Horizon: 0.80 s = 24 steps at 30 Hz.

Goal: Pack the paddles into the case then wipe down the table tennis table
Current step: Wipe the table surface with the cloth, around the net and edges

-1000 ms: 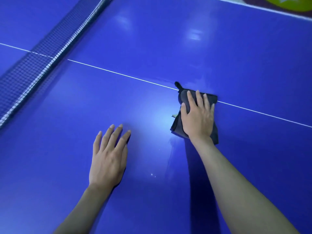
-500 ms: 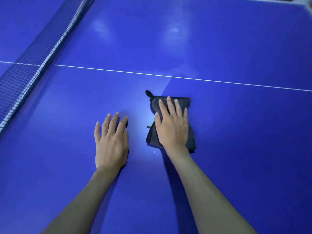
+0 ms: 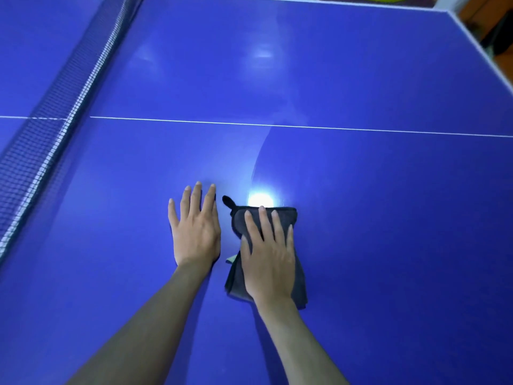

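The dark cloth (image 3: 280, 218) lies folded on the blue worktop (image 3: 361, 218), near the net (image 3: 55, 129). The right hand (image 3: 268, 259) presses it flat, grip released; the left hand (image 3: 195, 232) rests flat beside, grip released. Overlapping, evenly pressed strokes would likely wipe best.

no readable text, labels or numbers anywhere

Two bare forearms, no sleeves anywhere in view, no watch, bracelet or rings. Left hand (image 3: 195, 234) and right hand (image 3: 268, 257) gloveless, fingers long and slim. Nails short, plain and unpainted, pale at the tips. Knuckles and tendon lines faintly raised across the backs of both hands. Wrists narrow, forearms smooth, no visible marks, tattoos or bandages. Upper arms, shoulders and clothing outside the frame.
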Motion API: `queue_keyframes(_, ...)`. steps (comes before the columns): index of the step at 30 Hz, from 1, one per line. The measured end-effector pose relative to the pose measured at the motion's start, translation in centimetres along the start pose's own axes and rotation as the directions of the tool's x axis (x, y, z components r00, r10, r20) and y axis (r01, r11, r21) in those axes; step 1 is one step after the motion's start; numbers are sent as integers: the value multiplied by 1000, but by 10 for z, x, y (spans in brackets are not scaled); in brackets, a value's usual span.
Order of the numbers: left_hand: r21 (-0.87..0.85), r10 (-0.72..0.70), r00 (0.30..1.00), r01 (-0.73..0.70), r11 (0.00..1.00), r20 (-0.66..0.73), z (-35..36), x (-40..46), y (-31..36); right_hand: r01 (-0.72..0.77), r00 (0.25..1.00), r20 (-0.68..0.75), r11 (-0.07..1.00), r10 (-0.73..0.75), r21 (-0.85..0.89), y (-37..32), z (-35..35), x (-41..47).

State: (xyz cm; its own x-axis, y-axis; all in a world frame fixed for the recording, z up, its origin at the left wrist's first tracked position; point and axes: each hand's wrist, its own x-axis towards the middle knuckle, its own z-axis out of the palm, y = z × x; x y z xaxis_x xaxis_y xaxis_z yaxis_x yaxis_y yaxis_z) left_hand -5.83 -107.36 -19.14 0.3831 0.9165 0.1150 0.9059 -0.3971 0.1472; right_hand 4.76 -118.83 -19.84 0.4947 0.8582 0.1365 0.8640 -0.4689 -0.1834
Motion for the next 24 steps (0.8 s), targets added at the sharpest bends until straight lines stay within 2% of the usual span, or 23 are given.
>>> queue_keyframes(5,9,15,999,-14,1000,-52,6,2,0,-30,999,-36,999,31,27,3,12,93)
queue_keyframes(15,12,31,999,-31,999,-21,15,4,-1,1,999,-40,999,1,44,2,32,251)
queue_keyframes(20,6,36,999,-36,999,1,14,6,-2,30,999,-21,998,-29,63,1,35,273)
queue_keyframes(24,-42,13,1000,-13,999,-3,12,7,-1,30,999,-28,997,-28,70,-4,32,244)
